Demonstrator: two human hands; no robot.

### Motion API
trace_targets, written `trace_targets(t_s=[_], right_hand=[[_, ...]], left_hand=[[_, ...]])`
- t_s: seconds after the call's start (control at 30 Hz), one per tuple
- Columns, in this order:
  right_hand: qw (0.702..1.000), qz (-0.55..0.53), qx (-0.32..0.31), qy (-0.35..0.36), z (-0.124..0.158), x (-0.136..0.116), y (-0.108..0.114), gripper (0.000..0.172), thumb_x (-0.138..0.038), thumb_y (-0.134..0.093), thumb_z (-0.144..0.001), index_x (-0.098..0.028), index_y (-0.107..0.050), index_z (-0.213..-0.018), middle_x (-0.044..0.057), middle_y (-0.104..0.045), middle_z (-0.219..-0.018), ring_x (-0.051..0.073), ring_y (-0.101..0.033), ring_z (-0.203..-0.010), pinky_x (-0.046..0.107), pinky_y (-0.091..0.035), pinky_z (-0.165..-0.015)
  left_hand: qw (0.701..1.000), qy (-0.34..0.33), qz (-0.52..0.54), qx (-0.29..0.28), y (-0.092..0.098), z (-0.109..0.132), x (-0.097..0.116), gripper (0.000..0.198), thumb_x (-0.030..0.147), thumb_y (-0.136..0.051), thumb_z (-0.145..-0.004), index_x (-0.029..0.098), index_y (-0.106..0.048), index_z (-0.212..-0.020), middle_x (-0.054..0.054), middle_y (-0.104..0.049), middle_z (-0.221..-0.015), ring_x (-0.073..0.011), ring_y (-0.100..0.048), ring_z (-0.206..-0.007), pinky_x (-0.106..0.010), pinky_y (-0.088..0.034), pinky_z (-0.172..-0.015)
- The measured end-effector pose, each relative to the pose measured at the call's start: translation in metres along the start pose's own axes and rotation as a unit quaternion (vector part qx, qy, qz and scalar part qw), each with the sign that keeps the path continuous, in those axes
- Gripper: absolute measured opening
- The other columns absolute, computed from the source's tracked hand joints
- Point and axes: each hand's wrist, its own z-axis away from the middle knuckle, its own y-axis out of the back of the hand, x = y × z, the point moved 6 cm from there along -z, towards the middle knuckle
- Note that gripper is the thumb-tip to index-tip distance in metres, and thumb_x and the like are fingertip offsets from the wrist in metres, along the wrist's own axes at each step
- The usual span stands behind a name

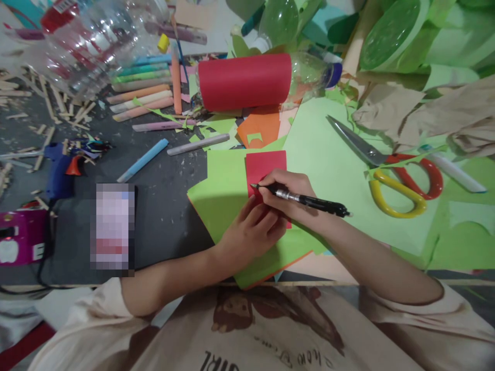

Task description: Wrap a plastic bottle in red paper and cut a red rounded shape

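A black pen [309,200] is pinched in my right hand [290,188], its tip pointing left over a red piece of paper [266,164]. Under the red piece lie bright green sheets [224,175] with a thin orange edge showing below. My left hand [257,229] rests over the lower part of the red paper, fingers stretched and lying on it, partly beneath my right hand. Whether the pen tip touches the paper I cannot tell. Scissors [381,157] with red and yellow handles lie open to the right on pale green paper [320,139].
A plastic bottle wrapped in red paper [245,81] lies behind the sheets. Several markers [143,98] and a blue marker [143,159] are at left, with a blue glue gun [60,170] and a phone [113,226]. Crumpled brown paper [417,113] sits at right; clear bottles [96,46] stand back left.
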Motion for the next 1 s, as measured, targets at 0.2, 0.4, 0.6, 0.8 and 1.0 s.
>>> trace_targets(t_s=[0.2, 0.4, 0.6, 0.8, 1.0], right_hand=[[0.999, 0.000, -0.039, 0.035, 0.001, -0.001, -0.005, 0.013, -0.023, -0.056, -0.086, -0.022, -0.055, -0.073, -0.001, -0.062, -0.071, 0.012, -0.056, -0.064, 0.025, -0.043, -0.060], [0.999, 0.009, 0.037, 0.010, 0.001, 0.001, 0.002, 0.015, -0.025, -0.055, -0.086, -0.022, -0.053, -0.072, -0.003, -0.055, -0.066, 0.011, -0.051, -0.059, 0.025, -0.041, -0.056], [0.999, -0.012, -0.002, 0.034, 0.000, -0.003, -0.002, 0.012, -0.020, -0.057, -0.084, -0.020, -0.054, -0.072, -0.003, -0.059, -0.068, 0.009, -0.053, -0.060, 0.023, -0.041, -0.058], [0.999, -0.011, 0.032, 0.010, 0.000, 0.001, 0.001, 0.016, -0.024, -0.056, -0.085, -0.021, -0.052, -0.069, -0.003, -0.054, -0.066, 0.010, -0.049, -0.060, 0.024, -0.040, -0.058], [0.999, -0.009, 0.027, 0.014, 0.000, -0.001, 0.002, 0.016, -0.025, -0.055, -0.085, -0.021, -0.051, -0.070, -0.003, -0.054, -0.065, 0.010, -0.049, -0.059, 0.024, -0.039, -0.057]], left_hand=[[1.000, 0.002, -0.009, -0.016, 0.000, 0.000, 0.000, 0.025, 0.010, -0.049, -0.089, 0.017, -0.063, -0.109, -0.007, -0.065, -0.100, -0.0223, -0.063, -0.100, -0.045, -0.050, -0.102], [1.000, 0.005, 0.005, 0.012, 0.004, -0.002, 0.000, 0.020, 0.010, -0.052, -0.088, 0.017, -0.065, -0.103, -0.004, -0.064, -0.091, -0.0205, -0.064, -0.096, -0.044, -0.053, -0.101], [1.000, 0.007, -0.005, 0.006, 0.002, -0.002, 0.000, 0.023, 0.009, -0.054, -0.086, 0.017, -0.065, -0.105, -0.004, -0.064, -0.094, -0.0213, -0.063, -0.097, -0.044, -0.052, -0.102], [1.000, 0.004, -0.002, 0.000, 0.002, -0.002, 0.000, 0.022, 0.009, -0.052, -0.088, 0.017, -0.064, -0.105, -0.003, -0.063, -0.090, -0.0190, -0.062, -0.093, -0.043, -0.051, -0.102], [1.000, 0.004, 0.001, -0.006, 0.000, -0.001, 0.000, 0.022, 0.010, -0.053, -0.088, 0.018, -0.064, -0.105, -0.005, -0.062, -0.092, -0.0191, -0.061, -0.094, -0.044, -0.051, -0.103]])
